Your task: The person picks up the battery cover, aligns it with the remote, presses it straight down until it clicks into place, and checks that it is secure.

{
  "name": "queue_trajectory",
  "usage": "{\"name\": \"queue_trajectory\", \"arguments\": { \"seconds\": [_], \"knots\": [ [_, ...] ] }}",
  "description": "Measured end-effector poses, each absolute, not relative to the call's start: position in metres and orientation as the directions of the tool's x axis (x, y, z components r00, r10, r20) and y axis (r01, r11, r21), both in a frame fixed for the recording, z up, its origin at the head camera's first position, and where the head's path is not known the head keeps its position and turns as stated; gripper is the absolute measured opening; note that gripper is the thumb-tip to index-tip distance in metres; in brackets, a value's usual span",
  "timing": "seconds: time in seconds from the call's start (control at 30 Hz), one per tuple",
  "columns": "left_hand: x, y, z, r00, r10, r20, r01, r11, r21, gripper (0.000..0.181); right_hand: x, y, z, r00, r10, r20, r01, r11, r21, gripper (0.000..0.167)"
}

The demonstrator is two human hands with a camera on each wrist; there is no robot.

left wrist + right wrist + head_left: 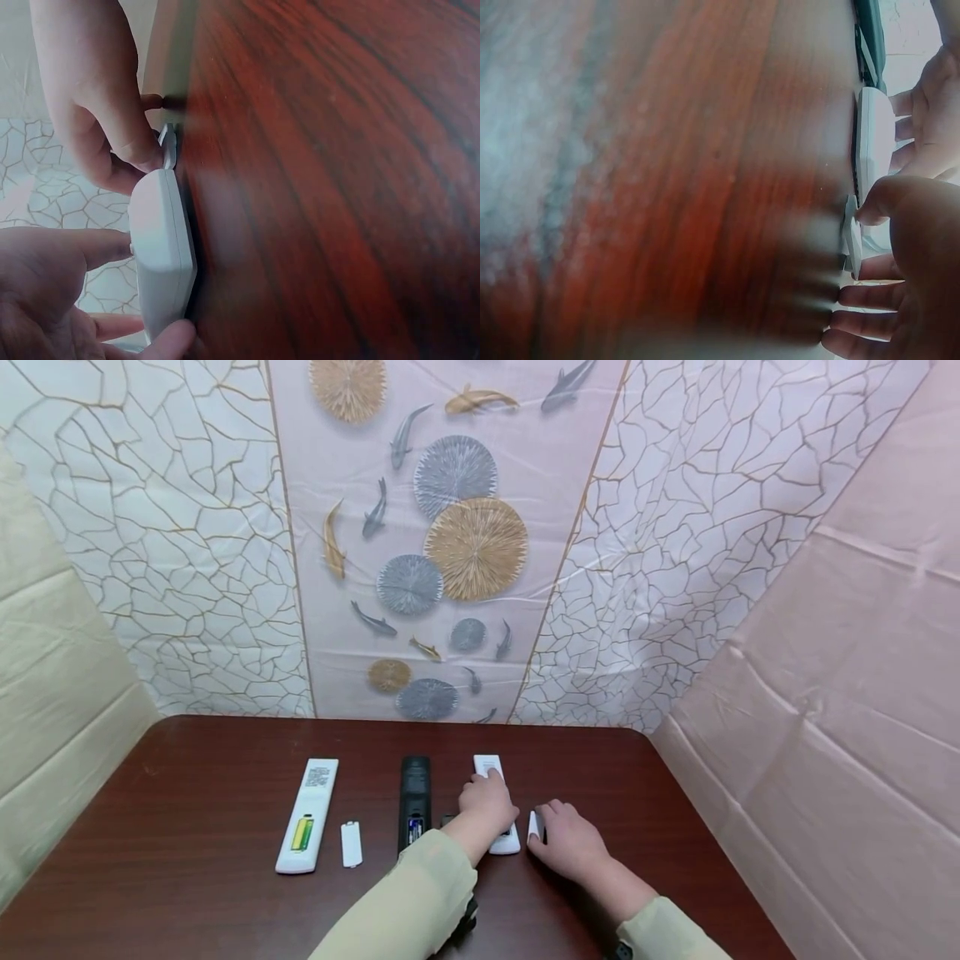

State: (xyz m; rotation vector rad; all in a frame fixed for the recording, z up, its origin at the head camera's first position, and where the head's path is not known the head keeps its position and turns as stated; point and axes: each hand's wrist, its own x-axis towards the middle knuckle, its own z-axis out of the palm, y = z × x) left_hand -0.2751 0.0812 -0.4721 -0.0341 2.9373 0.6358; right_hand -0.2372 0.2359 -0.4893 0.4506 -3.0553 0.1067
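My left hand [487, 806] is over a white remote control [510, 843] lying back up on the table, its fingers holding the sides and top. In the left wrist view, fingertips touch the upper face and lower edge of that remote [161, 225]. My right hand [572, 839], just to the right, pinches a small white battery cover [533, 825] between thumb and fingers, close to the tabletop. The right wrist view shows the cover [851, 232] tilted beside the remote's end. The left hand partly hides the remote's battery compartment.
A black remote [415, 789] with a battery showing lies left of my left hand; a dark piece [447, 819] is mostly hidden beside it. Further left are another white remote [311, 802] with batteries visible and a loose white cover [351, 844]. A patterned cloth [465, 610] hangs behind the table.
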Motion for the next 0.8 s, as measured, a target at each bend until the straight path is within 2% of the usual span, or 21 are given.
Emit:
{"name": "queue_trajectory", "arguments": {
  "seconds": [0.3, 0.8],
  "knots": [
    [-0.273, 0.079, -0.469, -0.989, -0.015, -0.144, -0.086, 0.862, 0.499, 0.077, -0.239, 0.235, -0.488, -0.957, -0.284, 0.057, -0.287, 0.957, -0.05, 0.046],
    [-0.279, 0.075, -0.479, -0.979, -0.062, -0.194, -0.177, 0.732, 0.658, 0.1, -0.239, 0.236, -0.482, -0.95, -0.313, 0.002, -0.313, 0.948, -0.054, 0.051]
  ]
}}
